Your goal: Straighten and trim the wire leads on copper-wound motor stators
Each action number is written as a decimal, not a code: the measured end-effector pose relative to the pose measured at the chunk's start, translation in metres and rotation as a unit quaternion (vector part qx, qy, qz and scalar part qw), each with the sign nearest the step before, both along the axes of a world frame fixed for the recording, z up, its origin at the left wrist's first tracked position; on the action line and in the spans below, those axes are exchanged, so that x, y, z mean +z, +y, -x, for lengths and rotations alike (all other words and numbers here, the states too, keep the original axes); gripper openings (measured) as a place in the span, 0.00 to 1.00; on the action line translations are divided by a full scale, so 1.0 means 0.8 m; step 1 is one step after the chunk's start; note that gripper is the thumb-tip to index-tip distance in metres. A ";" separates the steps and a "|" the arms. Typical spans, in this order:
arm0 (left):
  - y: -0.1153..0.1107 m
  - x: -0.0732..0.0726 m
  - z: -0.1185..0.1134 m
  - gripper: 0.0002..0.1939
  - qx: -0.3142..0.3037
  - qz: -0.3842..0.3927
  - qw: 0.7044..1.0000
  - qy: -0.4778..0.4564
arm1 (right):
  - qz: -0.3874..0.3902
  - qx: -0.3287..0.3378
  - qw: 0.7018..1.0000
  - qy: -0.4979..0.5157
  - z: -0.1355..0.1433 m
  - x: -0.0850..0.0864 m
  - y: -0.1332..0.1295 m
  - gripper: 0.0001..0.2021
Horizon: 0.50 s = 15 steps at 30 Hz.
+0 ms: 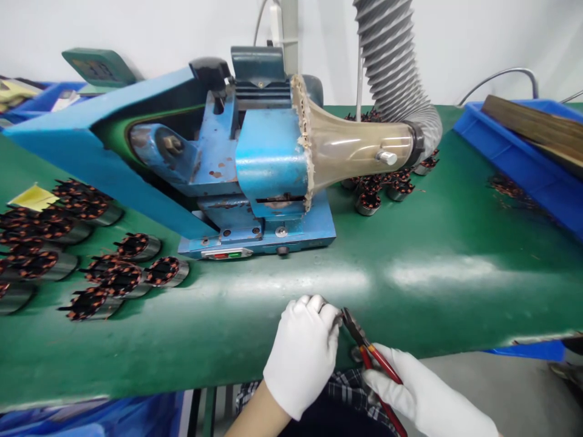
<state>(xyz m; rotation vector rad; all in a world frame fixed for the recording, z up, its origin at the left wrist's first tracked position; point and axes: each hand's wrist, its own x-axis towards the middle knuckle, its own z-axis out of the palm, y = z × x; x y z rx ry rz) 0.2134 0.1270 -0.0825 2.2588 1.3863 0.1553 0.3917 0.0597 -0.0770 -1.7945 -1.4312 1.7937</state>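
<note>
My left hand (304, 352), in a white glove, is closed with its fingers curled round something mostly hidden, just above the front edge of the green table (218, 340). Red-handled pliers (368, 352) are gripped in my right hand (410, 385), also white-gloved. The dark jaws of the pliers point up and left, right beside the fingertips of my left hand. Whether they touch anything there is too small to tell.
A blue machine (273, 158) with a clear funnel and a grey hose (392, 67) stands behind my hands. Copper-wound cores (125, 279) sit at the left, and more (368, 201) behind the funnel. A blue bin (514, 139) holds brown boards at the right.
</note>
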 end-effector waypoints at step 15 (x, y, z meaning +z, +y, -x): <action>0.010 0.005 0.015 0.07 0.004 -0.021 1.000 0.004 | 0.158 -0.184 0.892 0.382 0.023 -0.010 0.001 0.16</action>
